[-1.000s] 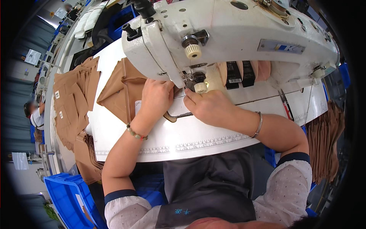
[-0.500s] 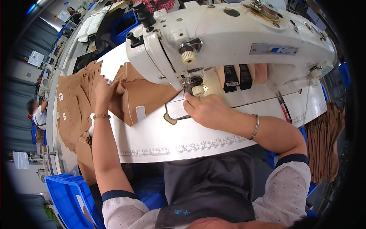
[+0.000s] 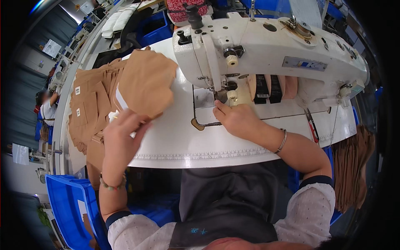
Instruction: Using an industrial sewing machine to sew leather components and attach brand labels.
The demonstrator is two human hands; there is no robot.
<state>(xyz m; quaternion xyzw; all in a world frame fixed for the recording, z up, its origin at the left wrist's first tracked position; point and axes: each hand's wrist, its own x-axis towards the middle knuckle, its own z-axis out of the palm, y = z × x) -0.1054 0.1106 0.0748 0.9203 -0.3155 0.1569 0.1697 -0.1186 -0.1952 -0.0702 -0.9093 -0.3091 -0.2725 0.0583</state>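
Note:
My left hand (image 3: 125, 132) pinches the near edge of a brown fabric piece (image 3: 148, 83), which is raised and partly blurred left of the sewing machine (image 3: 266, 48). A white strip (image 3: 121, 96) shows along the left side of that piece. My right hand (image 3: 238, 121) stays beside the presser foot and needle area, its fingers curled and the index and thumb tips close together. Whether something thin lies between those tips is too small to see. Under the left hand's fabric, more brown fabric pieces (image 3: 85, 118) with white labels lie in a loose pile.
Red-and-black thread snips (image 3: 312, 128) lie on the white machine table (image 3: 179, 148). Black labels (image 3: 261, 89) rest under the machine arm. Brown fabric (image 3: 353, 166) hangs at the right. A blue crate (image 3: 68, 208) stands at lower left; another person (image 3: 48, 109) sits far left.
The brown fabric piece has come away from the needle area and swung left and up. My left hand has moved nearer to me with its edge. My right hand stays by the needle.

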